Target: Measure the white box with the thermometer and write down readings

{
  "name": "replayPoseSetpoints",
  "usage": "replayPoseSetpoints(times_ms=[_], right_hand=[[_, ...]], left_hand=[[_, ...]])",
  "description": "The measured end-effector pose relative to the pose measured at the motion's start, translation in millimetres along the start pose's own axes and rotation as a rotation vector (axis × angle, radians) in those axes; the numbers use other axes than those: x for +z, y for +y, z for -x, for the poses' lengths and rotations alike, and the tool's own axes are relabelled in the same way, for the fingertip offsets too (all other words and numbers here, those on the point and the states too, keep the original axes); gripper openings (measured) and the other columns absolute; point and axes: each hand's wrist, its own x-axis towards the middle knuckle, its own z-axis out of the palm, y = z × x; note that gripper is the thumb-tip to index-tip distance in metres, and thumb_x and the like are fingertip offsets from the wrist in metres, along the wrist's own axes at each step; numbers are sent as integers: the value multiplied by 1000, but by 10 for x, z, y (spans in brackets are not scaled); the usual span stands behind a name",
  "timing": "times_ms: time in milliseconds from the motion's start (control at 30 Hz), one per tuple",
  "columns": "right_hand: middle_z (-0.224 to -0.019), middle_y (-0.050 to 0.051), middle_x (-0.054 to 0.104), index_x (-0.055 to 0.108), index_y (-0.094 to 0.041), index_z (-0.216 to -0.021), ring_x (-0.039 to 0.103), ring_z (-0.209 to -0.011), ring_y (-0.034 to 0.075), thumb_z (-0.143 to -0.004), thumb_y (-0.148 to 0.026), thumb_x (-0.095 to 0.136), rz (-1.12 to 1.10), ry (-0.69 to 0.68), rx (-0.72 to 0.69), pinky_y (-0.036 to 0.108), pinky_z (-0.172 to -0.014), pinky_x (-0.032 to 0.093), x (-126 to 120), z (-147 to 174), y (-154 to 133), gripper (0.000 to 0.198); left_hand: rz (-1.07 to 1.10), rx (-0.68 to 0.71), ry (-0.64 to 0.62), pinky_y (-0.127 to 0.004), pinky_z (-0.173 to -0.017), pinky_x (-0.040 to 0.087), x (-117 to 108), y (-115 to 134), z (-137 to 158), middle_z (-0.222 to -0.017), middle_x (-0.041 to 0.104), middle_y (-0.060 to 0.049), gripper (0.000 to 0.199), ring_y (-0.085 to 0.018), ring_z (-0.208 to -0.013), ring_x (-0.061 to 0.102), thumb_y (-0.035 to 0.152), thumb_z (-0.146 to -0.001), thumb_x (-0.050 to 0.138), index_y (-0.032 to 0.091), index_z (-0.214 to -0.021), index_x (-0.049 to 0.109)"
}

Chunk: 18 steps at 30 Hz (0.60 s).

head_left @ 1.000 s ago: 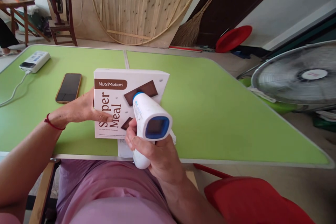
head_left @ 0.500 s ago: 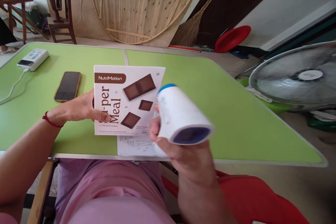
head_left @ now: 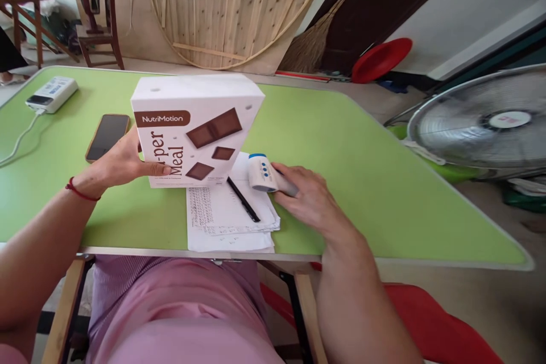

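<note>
My left hand grips a white cardboard box by its left edge, the thumb flat on the front. Brown chocolate pieces and the words "NutriMotion" and "Meal" are printed on that face. The box is raised over the table with its top side showing. In my right hand is a white handheld infrared thermometer with a blue tip and blue dots, my fingers round its grey handle. It is low, at the right edge of a stack of written papers. A black pen lies on the papers.
On the green table a phone lies left of the box. Farther left is a white power bank with a cable. A large fan stands at the right, and a red stool is near my right arm.
My right hand has lowered the thermometer from in front of the box to the papers, turning it over. The box has tilted, showing its top, and shifted slightly left and up. The pen is now visible.
</note>
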Motion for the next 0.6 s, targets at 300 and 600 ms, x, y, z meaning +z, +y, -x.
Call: replayPoseSetpoints(times_ms=[300,600], right_hand=[[-114,16,73,72,-19,-117,67,-109,33,-84,-15,49,-35,219,-50,54,-97,55,-81,59,-225,41],[-95,14,73,71,-17,-120,68,-77,25,-92,-15,53,-7,13,-114,37,-67,57,-13,86,-1080,33]], left_hand=[[-148,-30,185,-43,-96,54,7,-185,-37,-120,68,-13,71,-33,-125,57,36,-66,91,15,-125,58],[-153,21,162,-38,-96,51,-21,-350,-86,-119,65,-11,66,-31,-125,55,39,-67,90,15,-120,59]])
